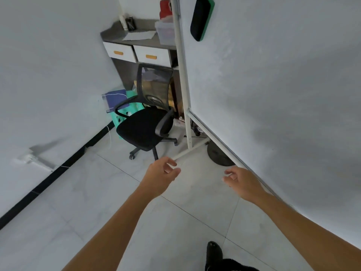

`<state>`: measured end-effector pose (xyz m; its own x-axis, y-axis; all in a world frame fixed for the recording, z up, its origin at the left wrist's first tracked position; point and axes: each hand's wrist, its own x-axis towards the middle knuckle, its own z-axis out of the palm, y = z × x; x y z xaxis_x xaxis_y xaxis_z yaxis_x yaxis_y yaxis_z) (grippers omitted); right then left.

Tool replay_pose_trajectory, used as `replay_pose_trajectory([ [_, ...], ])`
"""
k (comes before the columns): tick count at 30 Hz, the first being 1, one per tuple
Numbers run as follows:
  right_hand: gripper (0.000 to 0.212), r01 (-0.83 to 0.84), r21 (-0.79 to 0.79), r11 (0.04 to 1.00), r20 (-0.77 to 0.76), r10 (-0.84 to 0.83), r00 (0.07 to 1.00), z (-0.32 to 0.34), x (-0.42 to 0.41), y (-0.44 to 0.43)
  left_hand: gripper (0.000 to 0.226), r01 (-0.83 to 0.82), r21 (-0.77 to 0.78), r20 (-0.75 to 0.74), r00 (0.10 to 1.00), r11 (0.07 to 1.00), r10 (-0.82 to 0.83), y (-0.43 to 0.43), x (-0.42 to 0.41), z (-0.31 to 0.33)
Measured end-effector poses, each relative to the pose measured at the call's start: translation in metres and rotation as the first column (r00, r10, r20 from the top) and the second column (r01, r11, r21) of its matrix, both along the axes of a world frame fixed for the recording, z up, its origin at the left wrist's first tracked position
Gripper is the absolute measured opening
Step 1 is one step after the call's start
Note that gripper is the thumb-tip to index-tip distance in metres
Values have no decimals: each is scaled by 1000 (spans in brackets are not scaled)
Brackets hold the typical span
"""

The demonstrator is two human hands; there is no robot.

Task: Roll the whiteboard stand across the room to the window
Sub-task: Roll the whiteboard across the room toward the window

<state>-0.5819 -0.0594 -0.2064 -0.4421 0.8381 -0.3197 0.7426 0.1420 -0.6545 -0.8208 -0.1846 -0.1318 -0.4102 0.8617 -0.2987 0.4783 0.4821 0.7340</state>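
The whiteboard stand fills the right side: a large white board (273, 94) in a white tube frame, with an upright post (182, 75) and a foot bar (190, 150) low on the floor. A black and green eraser (201, 18) clings to the board near the top. My left hand (161, 176) hovers with fingers loosely curled just in front of the foot bar's end, holding nothing. My right hand (241, 182) is stretched out beside the board's lower edge, fingers apart, apparently not gripping it.
A black office chair (145, 124) stands just left of the post, before a grey desk (136, 39) with two white drawers. A green stool (122, 114) sits by the left wall. A dark round base (219, 155) lies under the board. My foot (214, 253) is at the bottom.
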Motion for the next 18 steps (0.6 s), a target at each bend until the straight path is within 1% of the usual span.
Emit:
replay_pose_trajectory([
  [3, 30, -27, 21, 999, -1, 27, 1000, 13, -60, 43, 12, -36, 27, -4, 999, 999, 36, 37, -53, 13],
  [7, 31, -43, 43, 998, -11, 44, 999, 29, -130, 90, 8, -69, 46, 30, 997, 997, 68, 83, -118, 23],
  [11, 29, 25, 64, 998, -23, -23, 999, 32, -195, 141, 17, -63, 34, 65, 996, 997, 61, 149, -189, 24],
  [13, 29, 86, 92, 992, -30, -83, 996, 29, -225, 167, 19, -34, 41, 69, 997, 999, 31, 187, -226, 26],
  [15, 30, 154, 116, 981, -49, -149, 988, 27, -257, 190, 21, 38, 71, 38, 998, 997, -40, 224, -263, 29],
  [18, 30, 227, 114, 967, -85, -218, 972, 37, -302, 217, 25, 114, 115, 31, 992, 987, -118, 278, -310, 44],
])
